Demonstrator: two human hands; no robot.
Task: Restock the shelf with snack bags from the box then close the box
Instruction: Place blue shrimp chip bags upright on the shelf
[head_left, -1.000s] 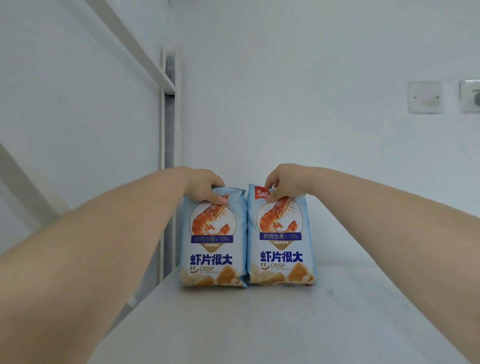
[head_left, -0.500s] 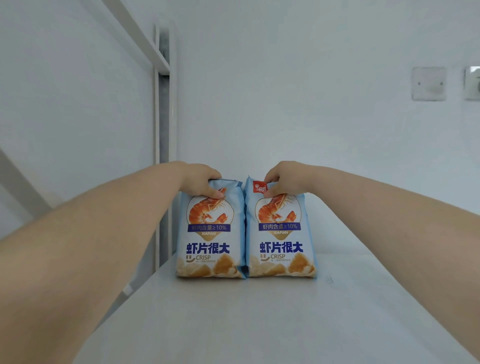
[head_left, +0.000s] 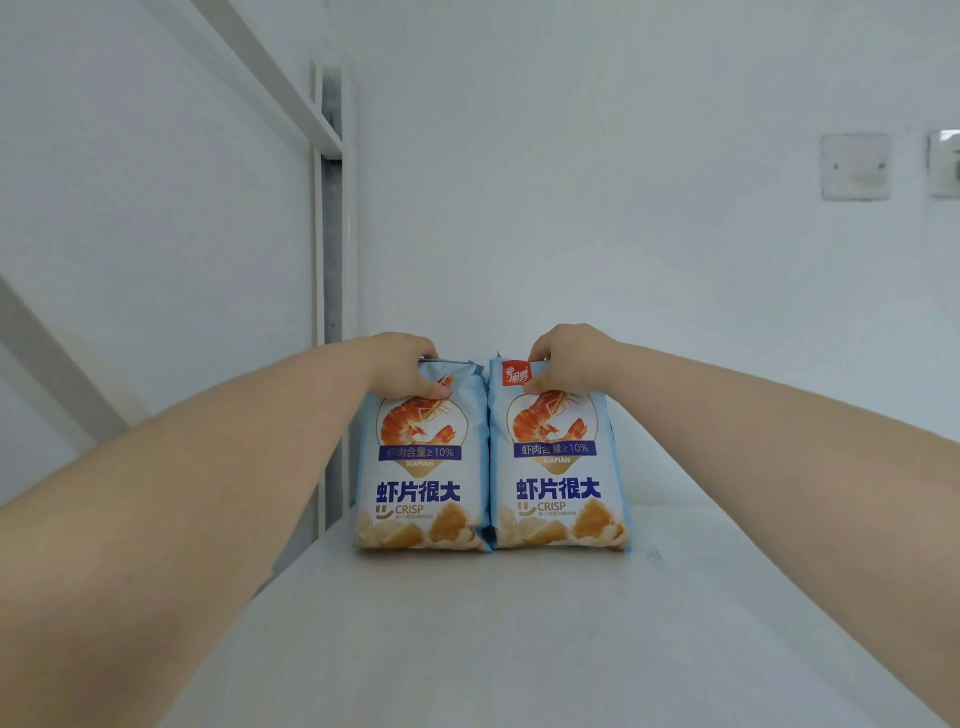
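Note:
Two light-blue shrimp-crisp snack bags stand upright side by side, touching, at the back of the white shelf board (head_left: 519, 634). My left hand (head_left: 402, 366) pinches the top edge of the left snack bag (head_left: 422, 483). My right hand (head_left: 563, 358) pinches the top edge of the right snack bag (head_left: 558, 478), just beside its red logo. Both bags rest with their bottoms on the shelf. The box is out of view.
A white metal shelf upright (head_left: 332, 291) rises just left of the bags, with a slanted white brace (head_left: 52, 364) further left. The white wall behind carries two switch plates (head_left: 856, 166) at the upper right. Bare shelf surface stretches right of the bags and toward me.
The bags stay upright in the same spot with both hands still gripping their tops. The view has tilted up slightly, so everything sits a little lower in frame.

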